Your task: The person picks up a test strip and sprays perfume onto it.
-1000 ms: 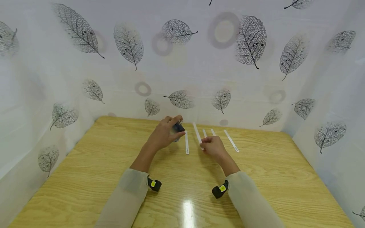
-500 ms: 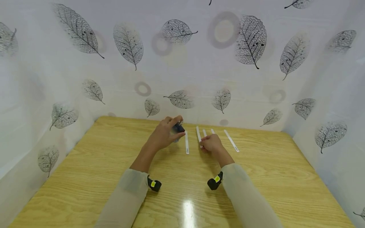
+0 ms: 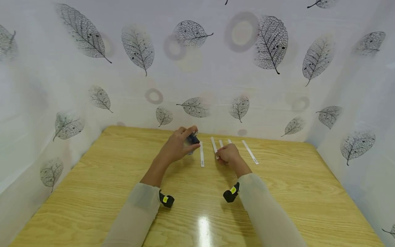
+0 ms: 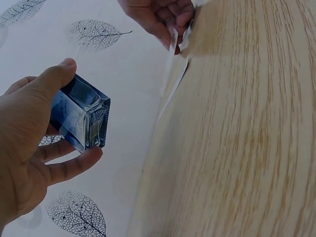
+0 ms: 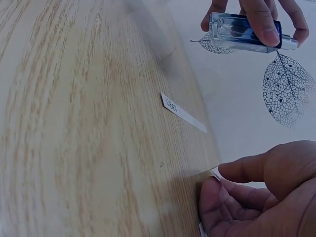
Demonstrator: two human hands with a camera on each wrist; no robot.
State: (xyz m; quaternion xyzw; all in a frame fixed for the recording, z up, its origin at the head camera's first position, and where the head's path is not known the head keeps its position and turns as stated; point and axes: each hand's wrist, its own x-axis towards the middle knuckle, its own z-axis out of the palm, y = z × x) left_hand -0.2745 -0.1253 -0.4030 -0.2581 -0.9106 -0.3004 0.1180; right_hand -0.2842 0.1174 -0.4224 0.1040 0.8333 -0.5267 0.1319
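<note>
My left hand (image 3: 176, 147) grips a blue glass perfume bottle (image 4: 81, 113) above the table, thumb on one side and fingers on the other. In the right wrist view its metal spray nozzle (image 5: 290, 43) sticks out uncapped. My right hand (image 3: 229, 154) pinches the near end of a white paper strip (image 3: 213, 144) between thumb and fingers; the strip points toward the back wall. Just right of the bottle, another paper strip (image 3: 202, 156) lies flat, with small dark writing at its near end (image 5: 171, 105).
Two more strips (image 3: 220, 143) lie beyond my right hand, partly hidden by it. Farther right rests another strip (image 3: 250, 152) with writing. A leaf-printed curtain (image 3: 197, 75) closes off the back and sides of the wooden table (image 3: 108, 192).
My right hand has shifted slightly forward, and the far end of its strip has come lower and a little right. The left hand and bottle have stayed put.
</note>
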